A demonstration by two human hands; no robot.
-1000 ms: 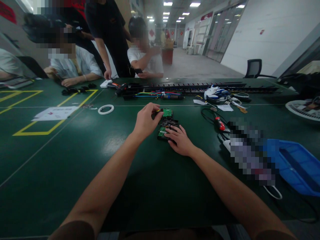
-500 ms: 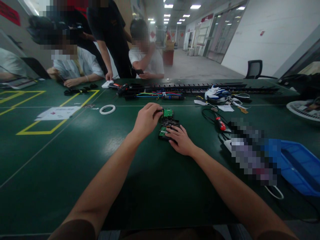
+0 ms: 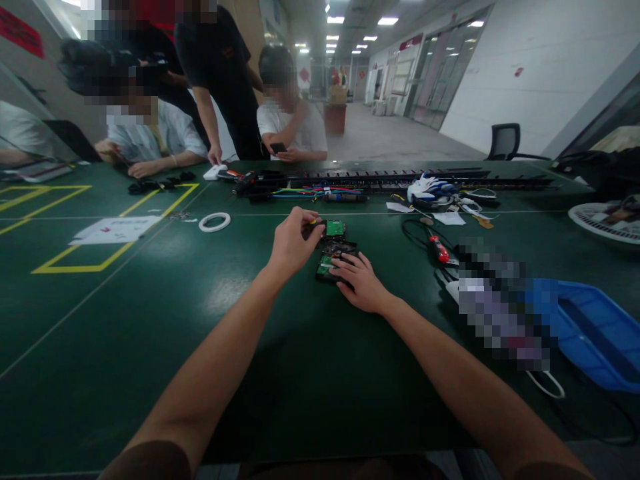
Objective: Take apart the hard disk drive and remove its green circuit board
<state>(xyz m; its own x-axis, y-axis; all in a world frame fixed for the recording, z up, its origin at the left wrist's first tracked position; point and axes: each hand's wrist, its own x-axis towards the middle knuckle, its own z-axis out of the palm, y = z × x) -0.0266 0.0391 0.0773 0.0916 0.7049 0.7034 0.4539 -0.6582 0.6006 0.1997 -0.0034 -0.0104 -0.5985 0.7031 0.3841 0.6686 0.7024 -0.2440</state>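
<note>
On the green table lies an opened black electronic device in two parts. Its far part carries a green circuit board, and its near part shows another green board in a black case. My left hand is closed in a pinch at the left edge of the far part. A small dark and yellow bit shows at its fingertips, too small to name. My right hand rests on the near part with fingers spread and stretched out, covering its right side.
A white ring and paper sheet lie left. At right are a red-handled screwdriver, cables and a blue tray. Gloves, black strips and coloured wires line the back. People sit and stand across the table.
My left hand has turned slightly, and a yellow bit now shows at its fingertips. My right hand stays on the near part. The view has shifted a little.
</note>
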